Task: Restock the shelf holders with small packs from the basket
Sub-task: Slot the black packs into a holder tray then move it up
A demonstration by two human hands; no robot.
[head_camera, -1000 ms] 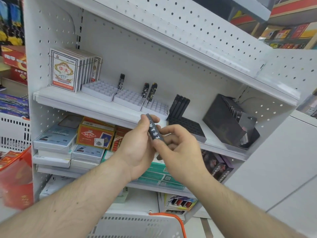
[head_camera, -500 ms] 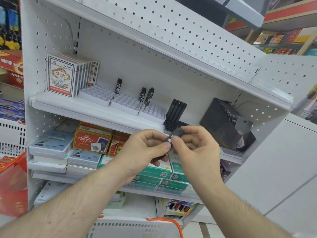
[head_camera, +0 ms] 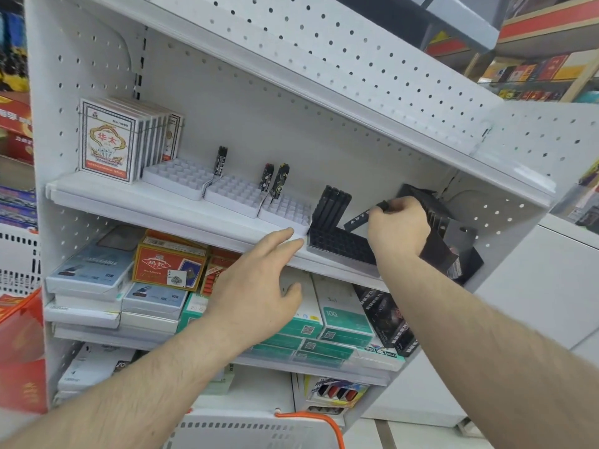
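Right hand (head_camera: 400,226) pinches a slim black pack (head_camera: 359,219) by its upper end, tilted, lower end hanging just above the black slotted holder (head_camera: 340,244) on the shelf (head_camera: 181,210). Four matching packs (head_camera: 334,205) stand upright at that holder's far left corner. Left hand (head_camera: 259,286) is spread and empty, fingertips near the shelf's front edge. The pack looks light, rigid and smooth, probably a bit slick, so a fingertip pinch near the top seems best, leaving the bottom free to find a slot. The white basket (head_camera: 246,431) sits below, near the person; its contents are hidden from view.
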